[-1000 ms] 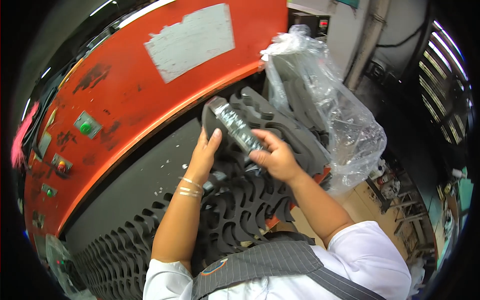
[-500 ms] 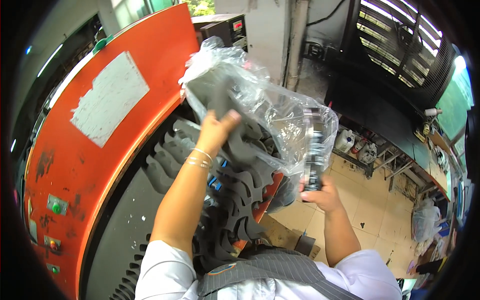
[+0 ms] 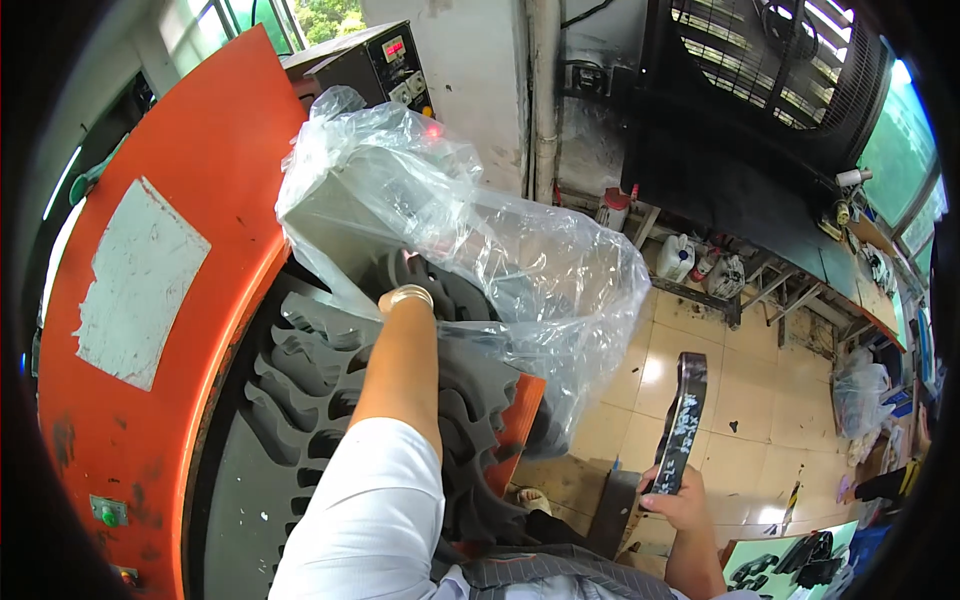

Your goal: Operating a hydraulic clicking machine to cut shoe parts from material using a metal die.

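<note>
My left arm reaches into the mouth of a clear plastic bag [image 3: 480, 240]; the bracelets at my left wrist [image 3: 408, 294] show at its opening, while the fingers are hidden inside. Dark grey curved pieces [image 3: 455, 295] lie within the bag. Lower right, away from the bag, my right hand [image 3: 676, 500] grips the bottom end of a long dark wavy-edged bar [image 3: 683, 415] with pale markings, held roughly upright. Below the bag, several grey wavy foam-like pieces [image 3: 300, 365] crowd a dark grey surface [image 3: 240, 510].
A tall orange panel [image 3: 180, 150] with green buttons curves along the left. Behind the bag stands a dark control box [image 3: 375, 65]. On the right are a black workbench [image 3: 740, 180], a large fan [image 3: 770, 60] and white jugs [image 3: 675, 258] on the tiled floor.
My left hand has gone into the bag with the dark grey piece it carried. My right hand has moved down and right with the bar, away from the bag. The view has shifted right.
</note>
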Demonstrator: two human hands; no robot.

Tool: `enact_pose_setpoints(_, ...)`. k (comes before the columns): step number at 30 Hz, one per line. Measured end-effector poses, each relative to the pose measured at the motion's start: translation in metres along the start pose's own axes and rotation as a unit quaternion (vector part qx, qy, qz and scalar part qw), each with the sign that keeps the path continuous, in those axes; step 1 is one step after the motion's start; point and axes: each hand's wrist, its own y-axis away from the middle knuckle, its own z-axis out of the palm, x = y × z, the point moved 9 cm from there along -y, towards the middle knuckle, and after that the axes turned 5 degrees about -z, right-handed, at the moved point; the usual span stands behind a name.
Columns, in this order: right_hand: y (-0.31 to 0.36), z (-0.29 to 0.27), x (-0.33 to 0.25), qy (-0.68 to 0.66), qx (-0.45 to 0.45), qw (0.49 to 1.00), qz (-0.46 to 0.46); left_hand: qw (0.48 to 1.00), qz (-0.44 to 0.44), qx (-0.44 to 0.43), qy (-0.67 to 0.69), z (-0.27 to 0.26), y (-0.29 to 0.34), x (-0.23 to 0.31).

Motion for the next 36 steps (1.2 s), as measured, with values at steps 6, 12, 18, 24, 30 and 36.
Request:
enact_pose_setpoints(6,0.01,0.006,-0.011,-0.036,-0.025,0.999,-0.013,0.987,-0.131,-0.073,-0.055,-0.014,0.072,0.004)
enact_pose_setpoints(12,-0.039,0.073,-0.09,0.089,-0.164,0.972,-0.146,0.984,0.136,-0.091,-0.065,-0.049,0.206,0.028)
enact_pose_setpoints(18,-0.032,0.227,-0.189,0.139,-0.365,0.851,-0.351,0.902,0.383,0.173,0.098,-0.042,0.379,0.009)
enact_pose_setpoints(24,0.001,0.388,-0.146,0.281,-0.556,0.731,-0.28,0.84,0.009,0.284,0.462,-0.036,0.471,-0.207)
enact_pose_setpoints(30,0.041,0.501,-0.068,0.416,-0.514,0.643,-0.386,0.731,-0.169,0.397,0.528,0.041,0.488,-0.331)
enact_pose_setpoints(36,0.021,0.479,-0.057,0.325,-0.485,0.664,-0.468,0.864,-0.199,0.307,0.346,0.044,0.457,-0.291)
